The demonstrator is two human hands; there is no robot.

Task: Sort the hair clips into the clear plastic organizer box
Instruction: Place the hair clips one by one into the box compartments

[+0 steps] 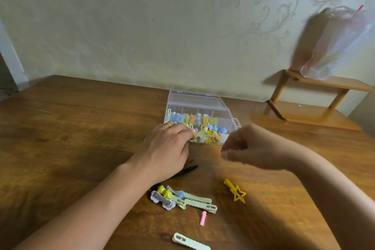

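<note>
The clear plastic organizer box (pixel 231 119) lies open on the wooden table, holding several blue, yellow and white hair clips. My left hand (pixel 168 150), a gold ring on one finger, rests against the box's front left corner, fingertips at the clips; what it grips is hidden. My right hand (pixel 249 148) hovers curled in front of the box, blurred. Loose on the table near me lie a yellow star clip (pixel 236 191), a pile of pale green, yellow and white clips (pixel 182 199), a small pink clip (pixel 203 218) and one pale green clip (pixel 190 242). A black clip (pixel 187 168) lies partly under my left hand.
The wooden table (pixel 71 138) stands against a patterned wall. A small wooden shelf stand (pixel 316 103) sits at the back right, with a clear plastic bag (pixel 336 46) hanging above it.
</note>
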